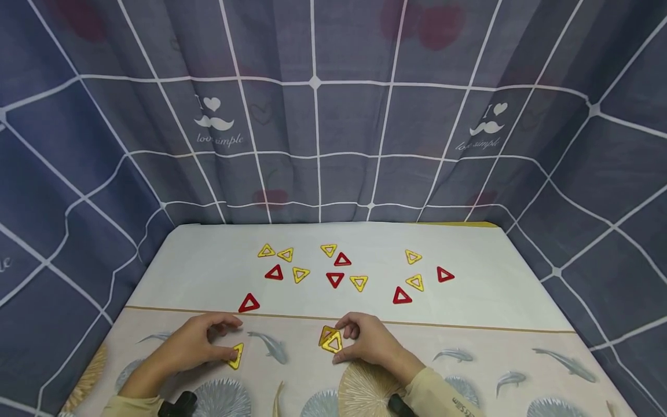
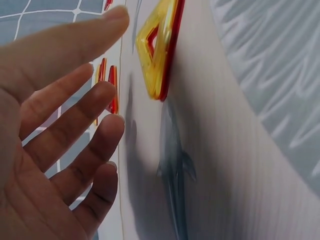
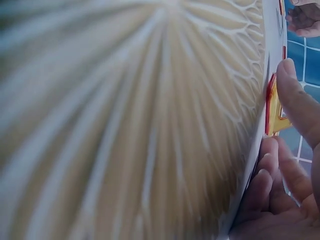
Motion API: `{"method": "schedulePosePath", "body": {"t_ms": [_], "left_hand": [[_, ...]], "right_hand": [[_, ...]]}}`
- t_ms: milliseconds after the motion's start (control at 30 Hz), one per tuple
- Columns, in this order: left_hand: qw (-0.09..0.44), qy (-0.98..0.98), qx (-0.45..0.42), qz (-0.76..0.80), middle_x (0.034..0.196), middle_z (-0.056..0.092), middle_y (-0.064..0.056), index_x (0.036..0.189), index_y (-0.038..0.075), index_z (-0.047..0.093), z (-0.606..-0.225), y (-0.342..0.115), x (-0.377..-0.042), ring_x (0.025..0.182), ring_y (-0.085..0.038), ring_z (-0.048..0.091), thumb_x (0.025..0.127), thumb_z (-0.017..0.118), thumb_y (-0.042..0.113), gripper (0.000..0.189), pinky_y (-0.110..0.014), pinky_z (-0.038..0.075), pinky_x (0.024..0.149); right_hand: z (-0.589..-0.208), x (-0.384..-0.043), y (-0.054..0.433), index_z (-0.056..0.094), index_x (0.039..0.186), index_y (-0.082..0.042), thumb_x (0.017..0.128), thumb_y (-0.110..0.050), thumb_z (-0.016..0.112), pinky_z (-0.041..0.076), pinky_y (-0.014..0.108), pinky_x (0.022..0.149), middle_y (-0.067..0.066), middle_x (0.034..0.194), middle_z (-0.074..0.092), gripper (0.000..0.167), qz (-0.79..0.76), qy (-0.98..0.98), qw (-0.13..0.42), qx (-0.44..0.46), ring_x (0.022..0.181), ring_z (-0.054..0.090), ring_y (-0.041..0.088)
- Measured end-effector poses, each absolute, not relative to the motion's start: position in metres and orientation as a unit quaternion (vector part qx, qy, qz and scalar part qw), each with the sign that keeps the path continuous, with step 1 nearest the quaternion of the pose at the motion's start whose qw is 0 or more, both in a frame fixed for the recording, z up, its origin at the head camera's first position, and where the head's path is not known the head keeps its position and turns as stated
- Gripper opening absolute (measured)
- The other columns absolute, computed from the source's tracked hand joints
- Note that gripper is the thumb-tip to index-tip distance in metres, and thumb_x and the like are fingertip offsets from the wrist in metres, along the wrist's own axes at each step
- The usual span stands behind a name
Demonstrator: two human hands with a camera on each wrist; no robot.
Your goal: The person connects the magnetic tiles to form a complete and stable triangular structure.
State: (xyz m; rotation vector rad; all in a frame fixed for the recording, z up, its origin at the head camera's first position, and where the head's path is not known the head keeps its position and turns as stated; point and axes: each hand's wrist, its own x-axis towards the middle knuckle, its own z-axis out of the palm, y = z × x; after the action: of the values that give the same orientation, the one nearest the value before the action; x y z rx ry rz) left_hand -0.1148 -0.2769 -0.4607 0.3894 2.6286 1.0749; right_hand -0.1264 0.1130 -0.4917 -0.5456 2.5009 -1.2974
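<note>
In the head view, my left hand (image 1: pixel 195 341) is over the patterned cloth, its thumb tip at a yellow triangle frame (image 1: pixel 236 356). The left wrist view shows the fingers of that hand spread loosely, with a gap between thumb and yellow triangle (image 2: pixel 155 50). Closer to the middle, my right hand (image 1: pixel 372 341) pinches a pair of yellow triangle frames (image 1: pixel 332 343) between thumb and fingers. Whether these two overlap or are joined, I cannot tell. In the right wrist view, yellow (image 3: pixel 277 112) shows between the right thumb and fingers.
Several yellow triangles (image 1: pixel 359 282) and red triangles (image 1: pixel 401 295) lie scattered on the white board (image 1: pixel 490 289). One red triangle (image 1: pixel 249 303) lies near the board's front edge. A fish-print cloth (image 1: pixel 292 382) covers the front. Checked curtains (image 1: pixel 344 121) hang behind and at both sides.
</note>
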Motion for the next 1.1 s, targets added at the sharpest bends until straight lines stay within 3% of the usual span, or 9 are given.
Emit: {"method": "schedulePosePath", "body": {"t_ms": [200, 567, 733, 900, 1100], "left_hand": [[0.129, 0.901, 0.171, 0.376, 0.116, 0.067, 0.002, 0.119, 0.012, 0.069, -0.462, -0.284, -0.113, 0.107, -0.025, 0.062, 0.069, 0.093, 0.036, 0.060, -0.039, 0.050, 0.095], [0.139, 0.879, 0.249, 0.382, 0.117, 0.065, 0.003, 0.121, 0.012, 0.069, -0.470, -0.294, -0.112, 0.108, -0.011, 0.059, 0.072, 0.091, 0.038, 0.060, -0.022, 0.046, 0.092], [0.146, 0.871, 0.280, 0.376, 0.105, 0.066, 0.007, 0.124, 0.008, 0.071, -0.474, -0.297, -0.112, 0.095, -0.010, 0.058, 0.077, 0.088, 0.034, 0.057, -0.024, 0.046, 0.084], [0.159, 0.877, 0.274, 0.361, 0.096, 0.064, 0.013, 0.121, 0.014, 0.075, -0.474, -0.294, -0.112, 0.089, -0.008, 0.054, 0.078, 0.087, 0.036, 0.050, -0.027, 0.045, 0.076], [0.152, 0.887, 0.264, 0.346, 0.097, 0.060, 0.012, 0.115, 0.017, 0.072, -0.472, -0.291, -0.111, 0.090, -0.009, 0.053, 0.077, 0.088, 0.037, 0.046, -0.028, 0.046, 0.079]], "right_hand": [[-0.486, -0.129, 0.116, 0.068, 0.125, -0.011, 0.064, -0.015, 0.097, 0.045, 0.025, 0.070, -0.001, 0.087, 0.059, 0.068, -0.447, 0.853, 0.166, -0.213, 0.078, 0.051, 0.014], [-0.483, -0.131, 0.118, 0.073, 0.114, -0.011, 0.068, -0.012, 0.095, 0.046, 0.026, 0.072, -0.001, 0.087, 0.058, 0.051, -0.436, 0.852, 0.182, -0.224, 0.080, 0.053, 0.015], [-0.484, -0.130, 0.117, 0.072, 0.113, -0.009, 0.067, -0.012, 0.095, 0.046, 0.026, 0.071, 0.000, 0.085, 0.058, 0.051, -0.438, 0.853, 0.178, -0.221, 0.079, 0.053, 0.015], [-0.486, -0.130, 0.117, 0.072, 0.112, -0.009, 0.067, -0.014, 0.096, 0.046, 0.026, 0.070, -0.001, 0.084, 0.058, 0.052, -0.439, 0.853, 0.175, -0.223, 0.077, 0.052, 0.013], [-0.488, -0.130, 0.116, 0.071, 0.110, -0.007, 0.065, -0.016, 0.096, 0.045, 0.025, 0.069, -0.001, 0.083, 0.057, 0.052, -0.436, 0.857, 0.159, -0.226, 0.075, 0.051, 0.011]]}}
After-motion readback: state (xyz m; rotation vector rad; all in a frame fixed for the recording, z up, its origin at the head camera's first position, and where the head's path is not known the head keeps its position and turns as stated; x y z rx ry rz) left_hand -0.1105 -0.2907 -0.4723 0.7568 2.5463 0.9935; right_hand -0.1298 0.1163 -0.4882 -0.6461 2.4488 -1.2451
